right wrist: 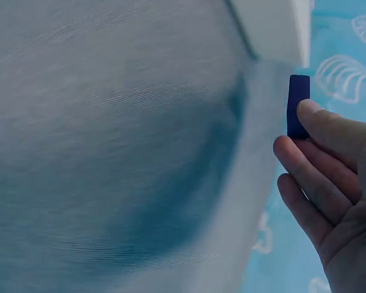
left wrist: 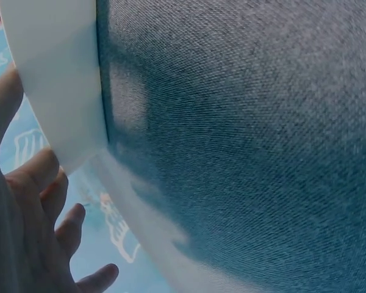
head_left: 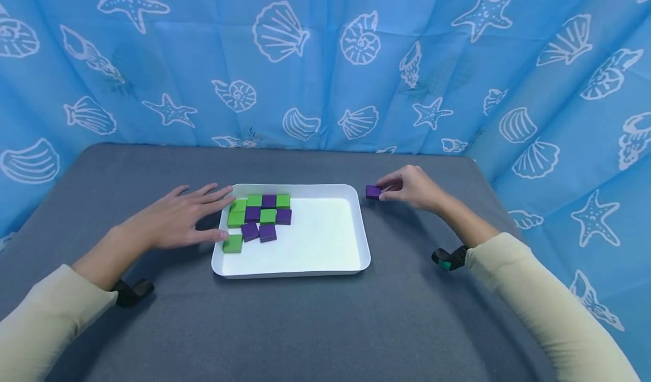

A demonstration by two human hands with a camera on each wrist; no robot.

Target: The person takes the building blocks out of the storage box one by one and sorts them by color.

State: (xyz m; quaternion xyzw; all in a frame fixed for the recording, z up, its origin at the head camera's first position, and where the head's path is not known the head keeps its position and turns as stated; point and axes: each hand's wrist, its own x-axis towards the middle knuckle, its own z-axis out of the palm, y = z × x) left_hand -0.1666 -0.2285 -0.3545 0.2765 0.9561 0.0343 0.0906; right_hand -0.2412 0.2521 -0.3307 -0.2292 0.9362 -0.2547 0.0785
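A white tray (head_left: 315, 241) lies on the grey table with green tiles (head_left: 233, 243) and purple tiles (head_left: 267, 233) grouped in its left part, the upper ones in checkered rows. My left hand (head_left: 185, 218) is spread at the tray's left wall, fingers extended, fingertips right at the rim; in the left wrist view the fingers (left wrist: 39, 168) overlap the tray's side. Beyond the tray's right wall, my right hand (head_left: 409, 187) pinches a purple tile (head_left: 373, 192) between thumb and fingertips. The right wrist view shows that tile edge-on, thumb over its face.
A grey cloth (head_left: 325, 325) covers the table under the tray. Behind and to the right hangs a blue curtain (head_left: 325, 60) with white shells and starfish. Dark bands sit on both wrists, near the cream sleeves (head_left: 549, 303).
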